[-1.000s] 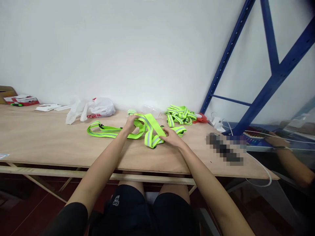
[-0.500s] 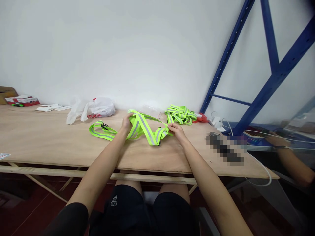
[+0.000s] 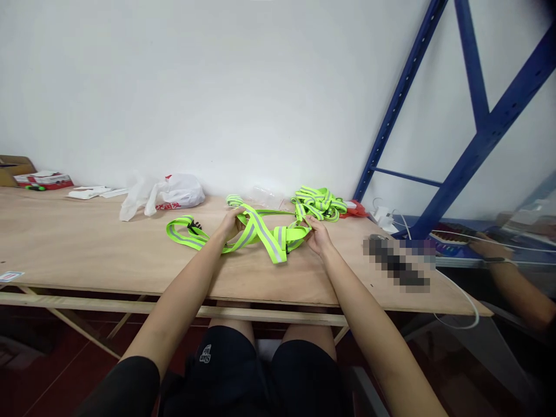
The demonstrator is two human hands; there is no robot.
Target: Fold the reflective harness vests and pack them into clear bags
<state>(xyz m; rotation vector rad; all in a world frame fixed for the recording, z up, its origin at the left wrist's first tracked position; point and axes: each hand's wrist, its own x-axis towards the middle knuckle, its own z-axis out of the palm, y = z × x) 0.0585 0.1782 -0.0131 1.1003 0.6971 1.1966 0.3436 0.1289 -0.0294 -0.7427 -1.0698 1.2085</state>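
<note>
A neon yellow-green strap harness (image 3: 263, 231) with silvery stripes lies partly lifted over the wooden table. My left hand (image 3: 232, 223) is closed on its left part, beside a bunched bit of strap. At its right end my right hand (image 3: 318, 236) pinches the strap between thumb and fingers. A loop with a black buckle (image 3: 194, 227) rests on the wood to the left of my left hand. Behind my right hand sits a tangled pile of similar straps (image 3: 320, 202).
On the wooden table (image 3: 87, 249), a white plastic bag (image 3: 185, 190), papers (image 3: 89, 191) and a red-white box (image 3: 46, 180) stand along the wall. Right are a red bag (image 3: 357, 209), a pixelated dark object (image 3: 395, 263), cables and a blue metal frame (image 3: 460, 159). Another person's arm (image 3: 521, 289) shows far right.
The harness has shifted slightly right and its middle hangs lower, with its straps more spread. Both hands have moved a little right and nearer me, still holding it.
</note>
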